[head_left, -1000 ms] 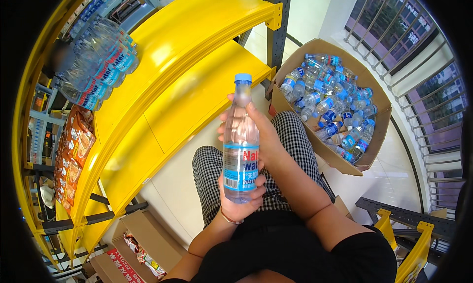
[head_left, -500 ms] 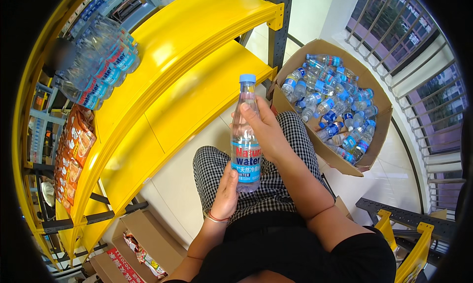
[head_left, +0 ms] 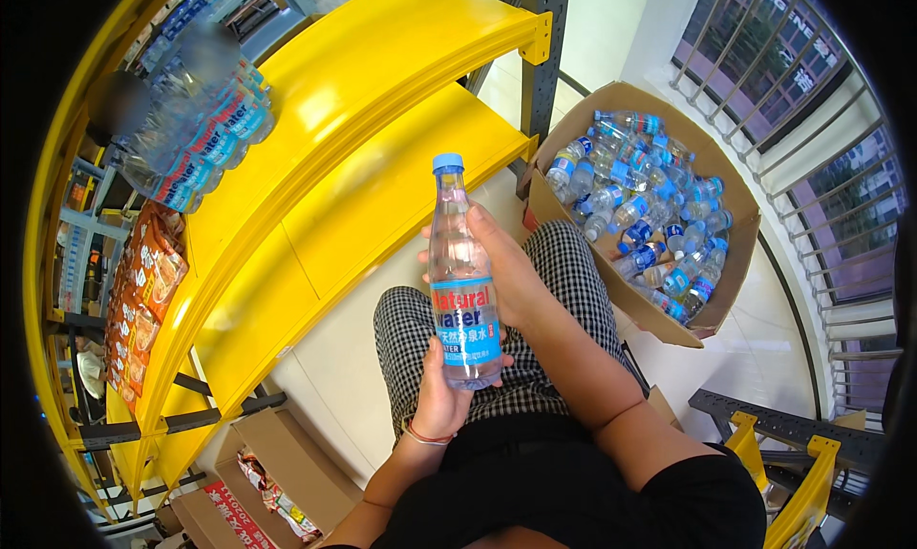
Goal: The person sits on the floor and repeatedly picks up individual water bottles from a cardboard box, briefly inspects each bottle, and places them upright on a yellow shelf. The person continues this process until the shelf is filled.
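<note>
A clear plastic water bottle (head_left: 462,305) with a blue cap and a blue-and-red label stands nearly upright in front of my lap. My right hand (head_left: 501,272) is closed round its upper body, some fingers hidden behind it. Low on the bottle, my left hand (head_left: 442,396) grips the side and base, its fingertips showing past the far edge. The cap is on, and the label faces me.
A yellow shelf unit (head_left: 382,47) curves along the left and front, carrying upright water bottles (head_left: 215,129) and orange-brown snack packs (head_left: 143,301). At the right stands a cardboard box (head_left: 564,215) full of loose bottles. Another carton (head_left: 296,463) with packets sits lower left; window bars line the right.
The bottle has moved slightly left and down and turned, so more of its label shows. Both hands have moved with it, still holding it.
</note>
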Motion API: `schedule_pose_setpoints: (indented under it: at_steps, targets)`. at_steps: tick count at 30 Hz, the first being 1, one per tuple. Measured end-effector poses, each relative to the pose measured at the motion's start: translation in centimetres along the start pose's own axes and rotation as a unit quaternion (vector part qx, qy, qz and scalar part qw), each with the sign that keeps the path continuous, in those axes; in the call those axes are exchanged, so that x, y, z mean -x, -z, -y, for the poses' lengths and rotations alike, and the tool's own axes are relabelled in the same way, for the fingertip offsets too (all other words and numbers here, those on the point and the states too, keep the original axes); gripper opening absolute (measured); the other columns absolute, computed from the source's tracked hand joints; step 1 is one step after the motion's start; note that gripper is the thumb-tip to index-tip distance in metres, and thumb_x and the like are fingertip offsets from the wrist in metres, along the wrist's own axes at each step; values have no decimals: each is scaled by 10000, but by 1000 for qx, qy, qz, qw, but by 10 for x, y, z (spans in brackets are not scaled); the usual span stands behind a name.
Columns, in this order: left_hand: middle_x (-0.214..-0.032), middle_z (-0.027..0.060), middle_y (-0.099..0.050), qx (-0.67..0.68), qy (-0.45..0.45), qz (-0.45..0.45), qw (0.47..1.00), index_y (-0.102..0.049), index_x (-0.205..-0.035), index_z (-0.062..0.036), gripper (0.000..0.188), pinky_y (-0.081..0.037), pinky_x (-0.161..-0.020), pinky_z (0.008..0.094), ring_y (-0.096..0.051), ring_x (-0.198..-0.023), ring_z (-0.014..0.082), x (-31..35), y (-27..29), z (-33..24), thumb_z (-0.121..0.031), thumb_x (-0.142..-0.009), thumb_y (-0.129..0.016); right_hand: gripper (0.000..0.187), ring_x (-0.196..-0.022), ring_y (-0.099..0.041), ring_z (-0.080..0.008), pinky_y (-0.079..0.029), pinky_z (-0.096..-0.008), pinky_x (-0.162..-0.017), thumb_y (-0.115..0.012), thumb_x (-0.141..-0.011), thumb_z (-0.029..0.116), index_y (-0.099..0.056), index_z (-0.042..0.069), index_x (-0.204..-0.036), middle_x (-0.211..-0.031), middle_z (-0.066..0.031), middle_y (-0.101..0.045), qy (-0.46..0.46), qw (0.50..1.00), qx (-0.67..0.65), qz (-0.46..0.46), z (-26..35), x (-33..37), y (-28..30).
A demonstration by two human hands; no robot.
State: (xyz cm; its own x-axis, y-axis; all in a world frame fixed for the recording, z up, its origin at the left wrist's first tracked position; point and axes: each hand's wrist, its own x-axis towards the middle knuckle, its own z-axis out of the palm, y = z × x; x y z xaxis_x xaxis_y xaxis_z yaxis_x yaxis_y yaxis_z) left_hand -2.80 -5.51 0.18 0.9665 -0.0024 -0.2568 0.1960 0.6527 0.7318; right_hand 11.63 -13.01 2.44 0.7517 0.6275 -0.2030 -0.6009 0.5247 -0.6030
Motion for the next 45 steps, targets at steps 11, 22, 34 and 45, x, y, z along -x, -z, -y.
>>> schedule_pose_setpoints:
  at_steps: [11, 22, 34, 45]
  targets:
    - [-1126, 154, -595, -32, -15, -33, 999, -430, -1248, -2, 564, -508, -785, 358, -633, -974, 275, 2, 1, 4, -453, -995, -206, 436, -890, -624, -217, -547, -364, -722, -344, -975, 428, -488, 71, -1180, -1071, -88, -597, 11, 999, -28, 11, -7, -6, 2]
    - [-1248, 97, -524, -200, -211, -38, 956, -339, -1360, 12, 587, -408, -978, 342, -514, -1145, 182, 5, 34, -72, -374, -946, -495, 415, -941, -612, -213, -529, -347, -774, -396, -980, 320, -354, 82, -1317, -1131, -128, -562, 86, 968, 97, 213, 8, -44, -96]
    - [-1187, 59, -558, -135, -358, -123, 916, -375, -1357, -14, 535, -424, -928, 298, -525, -1082, 133, 7, 108, -154, -261, -925, -570, 627, -1175, -489, -257, -393, -365, -967, -526, -935, 347, -245, 25, -1394, -1274, -150, -481, 206, 797, 448, 350, -36, -88, -179]
    - [-1284, 111, -489, -275, -427, -187, 841, -315, -1376, 24, 560, -389, -989, 305, -486, -1161, 166, -13, 182, -268, -86, -898, -585, 671, -1028, -605, -248, -496, -345, -827, -670, -835, 158, -302, 37, -1382, -1173, -160, -581, 189, 796, 449, 359, -97, -193, -217]
